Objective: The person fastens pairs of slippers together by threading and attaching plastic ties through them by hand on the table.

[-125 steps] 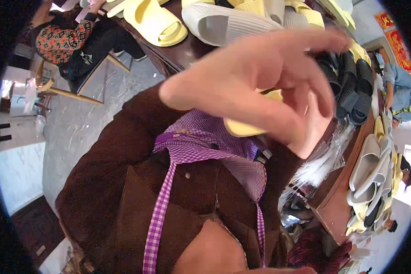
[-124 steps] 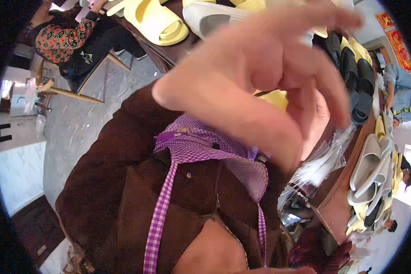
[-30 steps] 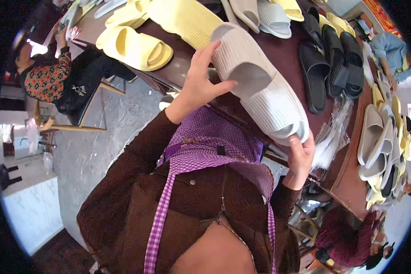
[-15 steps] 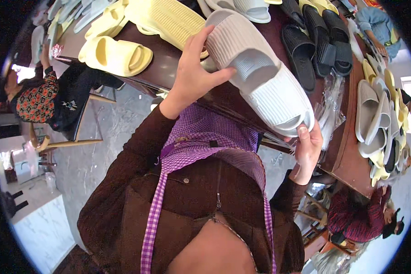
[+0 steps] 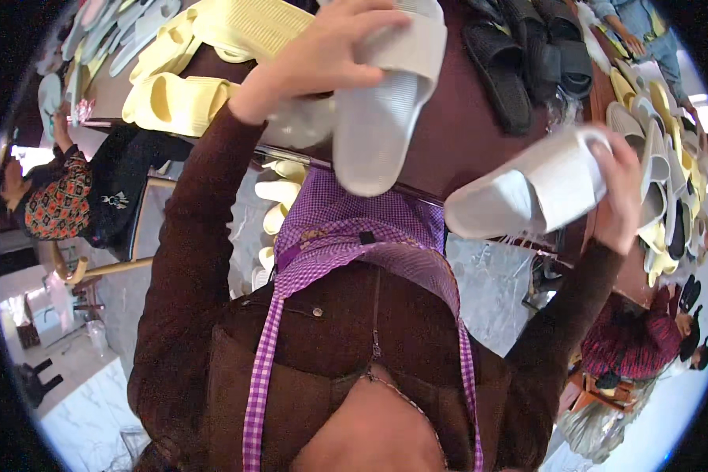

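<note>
Two light grey slide sandals are apart in front of me, one at each hand. My left hand [image 5: 315,59] is closed on the strap end of one grey slide sandal [image 5: 376,134]; its sole reaches toward me past the table edge. Off to the right, my right hand [image 5: 623,193] grips the other grey slide sandal [image 5: 554,193] by its strap end, with the sole tilted and pointing left. The right hand and its sandal are slightly blurred. Beside my left forearm, yellow slide sandals [image 5: 177,104] lie on the dark red table [image 5: 456,134].
Black slide sandals [image 5: 495,67] lie beyond, right of centre. Several grey and yellow sandals [image 5: 657,169] line the far right, with clear plastic wrap [image 5: 562,106] nearby. One person in a patterned top [image 5: 59,189] is at left, another in a striped top [image 5: 633,334] at lower right.
The two grey sandals, held together before, have come apart. My left hand moved up and left with one; my right hand moved to the right and slightly up with the other.
</note>
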